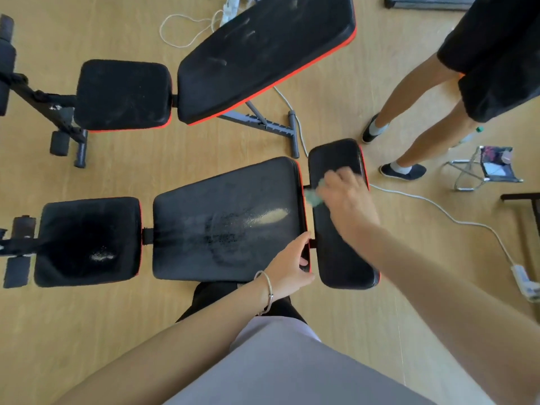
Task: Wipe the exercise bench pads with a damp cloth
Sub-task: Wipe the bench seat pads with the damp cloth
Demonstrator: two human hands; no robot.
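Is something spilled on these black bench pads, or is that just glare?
Spilled, it seems: the near bench's middle pad has a pale gritty streak toward its right end, and the small left pad a whitish speckled patch. The far bench's long pad shows faint smears. What the stuff is, I cannot tell.
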